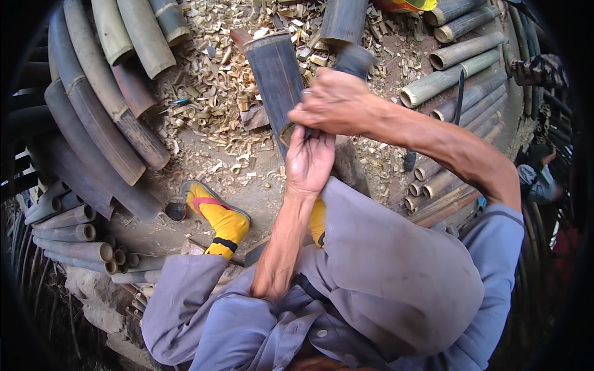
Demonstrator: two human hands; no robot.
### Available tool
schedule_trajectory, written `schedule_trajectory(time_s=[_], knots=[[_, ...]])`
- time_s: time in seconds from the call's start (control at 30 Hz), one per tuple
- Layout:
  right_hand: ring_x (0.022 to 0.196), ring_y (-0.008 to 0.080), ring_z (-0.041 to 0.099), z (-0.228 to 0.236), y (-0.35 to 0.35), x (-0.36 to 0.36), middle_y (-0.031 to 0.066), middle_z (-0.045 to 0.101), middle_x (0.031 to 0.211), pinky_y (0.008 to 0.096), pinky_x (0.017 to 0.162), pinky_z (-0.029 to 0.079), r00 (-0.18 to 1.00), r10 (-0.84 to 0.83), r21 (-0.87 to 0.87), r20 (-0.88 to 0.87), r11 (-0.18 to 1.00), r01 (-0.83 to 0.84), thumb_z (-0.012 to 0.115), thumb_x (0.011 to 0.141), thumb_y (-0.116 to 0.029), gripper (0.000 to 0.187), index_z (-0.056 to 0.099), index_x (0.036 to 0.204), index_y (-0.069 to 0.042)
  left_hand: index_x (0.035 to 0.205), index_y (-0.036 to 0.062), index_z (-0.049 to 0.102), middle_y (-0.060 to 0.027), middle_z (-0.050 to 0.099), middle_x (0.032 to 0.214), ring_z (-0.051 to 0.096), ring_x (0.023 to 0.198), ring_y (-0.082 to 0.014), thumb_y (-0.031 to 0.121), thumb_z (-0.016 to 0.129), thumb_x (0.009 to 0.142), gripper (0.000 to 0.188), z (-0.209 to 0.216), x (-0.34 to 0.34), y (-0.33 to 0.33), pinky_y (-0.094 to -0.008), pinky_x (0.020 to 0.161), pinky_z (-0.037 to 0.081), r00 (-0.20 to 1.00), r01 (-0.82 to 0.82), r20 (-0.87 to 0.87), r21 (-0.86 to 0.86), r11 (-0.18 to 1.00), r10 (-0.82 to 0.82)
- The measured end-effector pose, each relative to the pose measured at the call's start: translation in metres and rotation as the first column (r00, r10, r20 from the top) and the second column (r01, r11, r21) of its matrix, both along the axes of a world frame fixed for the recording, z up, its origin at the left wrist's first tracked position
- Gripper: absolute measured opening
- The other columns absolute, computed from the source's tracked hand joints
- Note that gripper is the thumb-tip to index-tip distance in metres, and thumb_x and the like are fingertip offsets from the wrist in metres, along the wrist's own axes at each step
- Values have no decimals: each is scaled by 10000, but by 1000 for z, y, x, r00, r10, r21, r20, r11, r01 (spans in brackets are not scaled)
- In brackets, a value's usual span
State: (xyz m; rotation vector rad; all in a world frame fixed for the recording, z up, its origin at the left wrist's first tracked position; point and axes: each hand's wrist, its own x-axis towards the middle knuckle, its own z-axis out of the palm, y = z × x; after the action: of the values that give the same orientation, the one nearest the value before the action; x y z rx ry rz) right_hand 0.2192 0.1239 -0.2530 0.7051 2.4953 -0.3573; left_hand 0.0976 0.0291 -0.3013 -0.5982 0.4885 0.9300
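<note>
My right hand (337, 102) is closed in a fist, its forearm reaching in from the right. A dark, blurred cylindrical piece (354, 60) sticks out beyond this fist; its kind is unclear. Just below, my left hand (309, 162) is turned palm up, its fingers curled and partly hidden under the right. A small ring-shaped rim (286, 134) shows beside the left thumb, but what it belongs to is hidden. Behind both hands a thick dark bamboo section (274, 71) lies at a slant. Another bamboo section (343, 23) is beyond it.
Wood shavings (216, 80) cover the ground ahead. Long bamboo poles (102, 117) lie at the left, with shorter tubes (77, 241) stacked nearer. More bamboo tubes (467, 59) line the right, beside a dark blade (459, 99). My sandalled foot (226, 216) wears a yellow sock. Another person (537, 176) is at far right.
</note>
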Motion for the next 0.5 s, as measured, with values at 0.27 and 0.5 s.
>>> schedule_trajectory(time_s=[0.27, 0.5], knots=[[635, 309, 653, 11, -111, 5, 119, 647, 677, 440, 525, 459, 398, -914, -291, -79, 403, 868, 687, 760, -255, 345, 540, 1035, -108, 996, -82, 581, -194, 646, 884, 655, 719, -252, 199, 459, 918, 316, 23, -7, 22, -354, 652, 577, 239, 892, -617, -166, 421, -750], [644, 314, 654, 14, -36, 2, 106, 639, 668, 465, 545, 477, 824, -562, -153, -73, 823, 548, 663, 763, -218, 207, 564, 904, -103, 1175, -23, 523, -170, 588, 1167, 571, 1091, -277, 222, 511, 944, 337, 12, -13, 7, -425, 952, 466, 928, 320, -194, -24, 947, -319]])
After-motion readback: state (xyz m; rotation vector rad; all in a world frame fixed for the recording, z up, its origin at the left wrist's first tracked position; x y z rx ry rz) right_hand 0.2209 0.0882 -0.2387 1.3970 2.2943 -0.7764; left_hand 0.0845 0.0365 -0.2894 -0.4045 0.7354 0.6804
